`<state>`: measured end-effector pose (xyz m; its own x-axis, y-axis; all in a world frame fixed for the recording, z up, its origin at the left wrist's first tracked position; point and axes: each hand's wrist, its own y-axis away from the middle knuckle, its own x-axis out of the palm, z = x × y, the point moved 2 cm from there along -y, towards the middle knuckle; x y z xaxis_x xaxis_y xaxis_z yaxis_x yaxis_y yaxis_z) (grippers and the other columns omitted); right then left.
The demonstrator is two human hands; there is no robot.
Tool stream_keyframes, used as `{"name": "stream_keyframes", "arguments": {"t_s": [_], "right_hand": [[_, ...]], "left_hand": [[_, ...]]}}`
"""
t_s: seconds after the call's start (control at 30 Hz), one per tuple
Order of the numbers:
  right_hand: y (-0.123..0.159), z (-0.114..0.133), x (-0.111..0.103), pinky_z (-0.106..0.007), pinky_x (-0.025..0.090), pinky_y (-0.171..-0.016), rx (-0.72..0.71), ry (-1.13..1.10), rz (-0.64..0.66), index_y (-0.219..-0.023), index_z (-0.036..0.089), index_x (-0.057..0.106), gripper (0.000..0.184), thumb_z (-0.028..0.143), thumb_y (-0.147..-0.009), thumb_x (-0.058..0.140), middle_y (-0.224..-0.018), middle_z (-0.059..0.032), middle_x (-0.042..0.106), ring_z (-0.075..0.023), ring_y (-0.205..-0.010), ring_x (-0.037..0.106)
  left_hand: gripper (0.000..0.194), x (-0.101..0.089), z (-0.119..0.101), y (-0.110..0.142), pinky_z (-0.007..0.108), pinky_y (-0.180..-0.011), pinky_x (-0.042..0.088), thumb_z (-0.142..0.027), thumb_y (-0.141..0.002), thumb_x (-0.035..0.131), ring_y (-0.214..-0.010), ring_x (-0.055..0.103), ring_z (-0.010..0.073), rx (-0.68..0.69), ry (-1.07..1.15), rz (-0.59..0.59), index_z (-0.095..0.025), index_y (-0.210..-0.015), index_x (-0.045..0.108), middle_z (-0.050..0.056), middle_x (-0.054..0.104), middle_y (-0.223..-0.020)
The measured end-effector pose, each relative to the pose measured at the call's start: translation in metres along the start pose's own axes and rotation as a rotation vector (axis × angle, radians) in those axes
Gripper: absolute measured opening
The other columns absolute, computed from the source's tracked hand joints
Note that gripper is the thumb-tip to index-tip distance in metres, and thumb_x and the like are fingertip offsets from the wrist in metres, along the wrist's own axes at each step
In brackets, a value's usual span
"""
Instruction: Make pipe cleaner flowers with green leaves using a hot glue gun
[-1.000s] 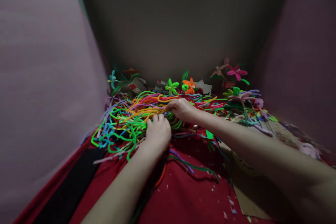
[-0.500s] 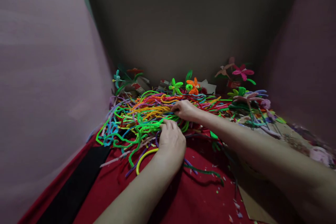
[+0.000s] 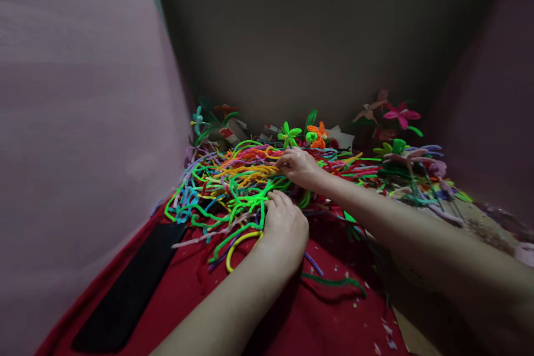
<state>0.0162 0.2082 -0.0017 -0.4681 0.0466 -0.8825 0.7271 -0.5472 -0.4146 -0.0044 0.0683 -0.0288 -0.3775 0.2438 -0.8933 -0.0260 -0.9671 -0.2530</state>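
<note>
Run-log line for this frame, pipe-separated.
left hand: at bright green pipe cleaners, grip unclear | right hand: at yellow-orange pipe cleaners, grip unclear | behind: green flower, orange flower | front: red cloth, black strip

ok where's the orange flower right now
In the head view, the orange flower is at the back edge of the colourful pile, just right of the bright green flower.

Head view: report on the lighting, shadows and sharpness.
In the head view, light is dim and the back wall darkens toward the top; in the head view, a shadow lies on the red cloth below the left hand; in the head view, the pink bundle at the right edge looks soft.
</note>
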Motion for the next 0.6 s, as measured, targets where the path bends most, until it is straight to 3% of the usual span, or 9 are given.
{"name": "stream_keyframes", "arguments": {"t_s": [0.17,0.27,0.4,0.5,0.6], "right_hand": [[-0.011,0.006,0.007,-0.033,0.040,-0.091,0.016,0.082,-0.048,-0.114,0.015,0.063,0.036,0.013,-0.083,0.045,-0.120,-0.0133,0.056,-0.0256,-0.110,0.047],[-0.014,0.003,0.016,-0.037,0.042,-0.085,0.038,0.122,0.004,-0.119,0.014,0.059,0.038,0.017,-0.083,0.047,-0.115,-0.0174,0.057,-0.0287,-0.105,0.049],[-0.012,0.001,0.019,-0.033,0.043,-0.082,0.021,0.141,0.074,-0.115,0.018,0.062,0.033,0.026,-0.089,0.044,-0.107,-0.0140,0.059,-0.0250,-0.100,0.053],[-0.010,-0.001,0.017,-0.032,0.040,-0.088,0.008,0.136,0.111,-0.117,0.017,0.060,0.033,0.027,-0.089,0.046,-0.108,-0.0125,0.061,-0.0233,-0.103,0.053],[-0.009,-0.002,0.016,-0.031,0.036,-0.096,-0.012,0.117,0.155,-0.114,0.017,0.062,0.030,0.023,-0.089,0.048,-0.108,-0.0101,0.064,-0.0204,-0.104,0.054]], "left_hand": [[0.035,-0.005,0.008,-0.007,0.048,-0.082,0.042,-0.010,-0.084,0.036,-0.109,0.053,0.0384,0.046,0.065,0.033,0.001,-0.103,0.063,0.033,0.057,-0.116],[0.035,-0.002,0.020,-0.015,0.044,-0.078,0.043,-0.008,-0.085,0.032,-0.102,0.056,0.0360,0.017,0.132,-0.007,0.000,-0.104,0.060,0.033,0.057,-0.113],[0.033,0.005,0.027,-0.021,0.045,-0.083,0.042,-0.008,-0.086,0.031,-0.107,0.054,0.0358,-0.013,0.148,-0.032,0.000,-0.103,0.058,0.033,0.054,-0.117],[0.032,0.005,0.024,-0.021,0.045,-0.088,0.039,-0.010,-0.087,0.032,-0.112,0.050,0.0347,0.004,0.160,-0.070,-0.001,-0.104,0.057,0.031,0.051,-0.123],[0.030,0.000,0.023,-0.020,0.042,-0.086,0.041,-0.012,-0.088,0.032,-0.105,0.054,0.0310,0.019,0.174,-0.099,-0.004,-0.101,0.058,0.026,0.053,-0.121]]}}
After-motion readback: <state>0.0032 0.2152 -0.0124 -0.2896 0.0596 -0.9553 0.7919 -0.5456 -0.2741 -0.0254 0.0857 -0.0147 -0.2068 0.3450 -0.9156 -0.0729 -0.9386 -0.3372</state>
